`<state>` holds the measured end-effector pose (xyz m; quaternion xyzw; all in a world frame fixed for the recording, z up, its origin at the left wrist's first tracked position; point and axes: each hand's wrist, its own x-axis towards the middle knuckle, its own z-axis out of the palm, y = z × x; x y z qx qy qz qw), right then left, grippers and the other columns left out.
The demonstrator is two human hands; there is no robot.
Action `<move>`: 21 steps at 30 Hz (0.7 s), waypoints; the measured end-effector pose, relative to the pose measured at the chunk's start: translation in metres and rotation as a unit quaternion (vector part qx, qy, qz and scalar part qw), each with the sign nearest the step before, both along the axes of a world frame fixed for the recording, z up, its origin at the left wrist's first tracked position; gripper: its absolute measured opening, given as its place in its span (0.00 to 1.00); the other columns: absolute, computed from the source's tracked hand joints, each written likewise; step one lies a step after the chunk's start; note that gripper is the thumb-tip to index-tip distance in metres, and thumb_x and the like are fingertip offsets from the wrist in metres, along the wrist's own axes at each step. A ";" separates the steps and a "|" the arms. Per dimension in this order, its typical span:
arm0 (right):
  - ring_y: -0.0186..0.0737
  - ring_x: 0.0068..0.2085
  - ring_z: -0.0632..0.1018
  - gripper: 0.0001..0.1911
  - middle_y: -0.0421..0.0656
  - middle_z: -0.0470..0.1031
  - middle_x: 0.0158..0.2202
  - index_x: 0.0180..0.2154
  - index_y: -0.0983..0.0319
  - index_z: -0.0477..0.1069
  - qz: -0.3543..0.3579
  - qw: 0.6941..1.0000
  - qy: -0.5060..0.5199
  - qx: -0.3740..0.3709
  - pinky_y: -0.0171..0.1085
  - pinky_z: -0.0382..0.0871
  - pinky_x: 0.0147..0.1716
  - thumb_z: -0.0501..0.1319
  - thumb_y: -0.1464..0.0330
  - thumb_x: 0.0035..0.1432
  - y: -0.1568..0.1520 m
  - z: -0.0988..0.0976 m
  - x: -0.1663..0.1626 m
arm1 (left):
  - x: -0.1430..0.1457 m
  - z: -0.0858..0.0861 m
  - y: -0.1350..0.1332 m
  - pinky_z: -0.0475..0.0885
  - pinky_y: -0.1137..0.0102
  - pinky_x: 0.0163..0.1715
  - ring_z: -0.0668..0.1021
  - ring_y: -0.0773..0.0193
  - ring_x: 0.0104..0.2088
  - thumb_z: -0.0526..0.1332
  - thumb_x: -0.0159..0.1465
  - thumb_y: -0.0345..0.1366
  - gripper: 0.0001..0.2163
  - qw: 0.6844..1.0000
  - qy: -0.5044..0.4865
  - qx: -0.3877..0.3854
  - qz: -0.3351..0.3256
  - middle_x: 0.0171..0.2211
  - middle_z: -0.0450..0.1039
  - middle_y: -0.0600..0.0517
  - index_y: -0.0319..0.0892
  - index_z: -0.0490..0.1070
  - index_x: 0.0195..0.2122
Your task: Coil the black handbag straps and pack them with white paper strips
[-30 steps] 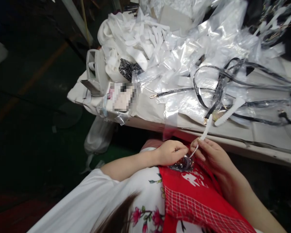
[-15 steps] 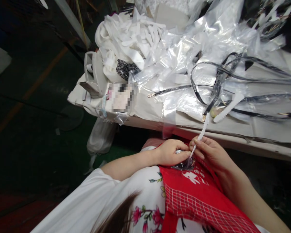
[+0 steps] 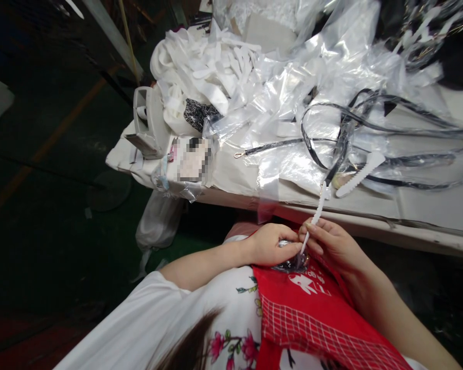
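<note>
My left hand (image 3: pixel 270 243) is closed in a pinch over a small shiny dark piece (image 3: pixel 291 263) that rests on my red apron (image 3: pixel 312 313). My right hand (image 3: pixel 334 244) pinches a thin white ridged strip (image 3: pixel 317 213) that rises from my fingers toward the table edge. The strip's lower end meets the dark piece between both hands. The two hands touch at the fingertips, just below the table's front edge.
The white table (image 3: pixel 420 213) carries clear plastic bags (image 3: pixel 293 97), black straps with gold clasps (image 3: pixel 332 149), a second white ridged strip (image 3: pixel 357 174) and a heap of white strips (image 3: pixel 204 67). A grey tape dispenser (image 3: pixel 148 121) stands at its left end. Dark floor lies to the left.
Both hands stay together over the dark piece, with only slight finger shifts. The view has drifted a little, so the table sits slightly lower left.
</note>
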<state>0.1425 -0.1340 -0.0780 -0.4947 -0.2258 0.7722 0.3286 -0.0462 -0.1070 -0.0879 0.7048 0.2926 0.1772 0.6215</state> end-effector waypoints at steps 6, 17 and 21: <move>0.27 0.18 0.61 0.13 0.33 0.60 0.12 0.31 0.64 0.73 -0.001 1.000 0.014 0.002 0.30 0.58 0.23 0.66 0.59 0.56 0.001 0.003 -0.003 | -0.001 -0.002 -0.001 0.66 0.75 0.33 0.73 0.67 0.30 0.53 0.66 0.39 0.16 1.000 0.004 -0.001 0.007 0.29 0.73 0.48 0.33 0.76 0.32; 0.27 0.19 0.59 0.13 0.35 0.63 0.17 0.34 0.63 0.71 0.012 0.998 -0.036 0.054 0.30 0.53 0.20 0.65 0.59 0.57 -0.004 -0.003 -0.003 | 0.003 -0.006 -0.007 0.66 0.76 0.31 0.76 0.66 0.31 0.58 0.62 0.37 0.11 0.999 0.026 -0.014 0.038 0.31 0.76 0.50 0.35 0.77 0.36; 0.32 0.26 0.67 0.18 0.39 0.70 0.28 0.33 0.63 0.69 0.020 0.992 -0.100 0.078 0.31 0.60 0.25 0.72 0.60 0.46 -0.002 0.001 -0.007 | 0.005 -0.008 -0.008 0.64 0.76 0.29 0.74 0.67 0.29 0.55 0.64 0.40 0.15 0.997 0.058 -0.012 0.050 0.28 0.75 0.50 0.35 0.76 0.31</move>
